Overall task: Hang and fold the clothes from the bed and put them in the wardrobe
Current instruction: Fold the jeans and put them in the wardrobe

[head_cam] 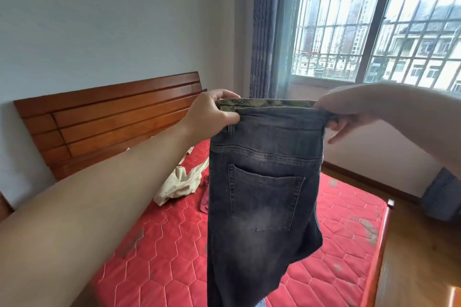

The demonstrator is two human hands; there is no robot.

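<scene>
Both arms reach forward at chest height over the bed [349, 219], holding dark grey jeans [264, 194] up by the waistband. The left hand [212, 112] pinches the waistband's left end: thumb lies along the front of the band, fingers curl over the top edge behind it. Left forearm runs straight from the lower left corner of view up to the wrist, bare. The right hand [349, 109] grips the waistband's right end, fingers curled round the fabric; one finger sticks out downward below the band. It is blurred, so finer detail cannot be told.

The jeans hang folded in half lengthwise, back pocket facing the camera, a camouflage-patterned lining showing inside the waistband. The legs drop out of view at the bottom edge, in front of the red quilted mattress.

On the mattress, near the wooden headboard [107, 117], lie a crumpled beige garment [179, 184] and, just beside it, a dark red piece of cloth [204, 200], partly hidden by the jeans. A barred window [374, 27] and a blue curtain [264, 32] stand beyond the bed.
</scene>
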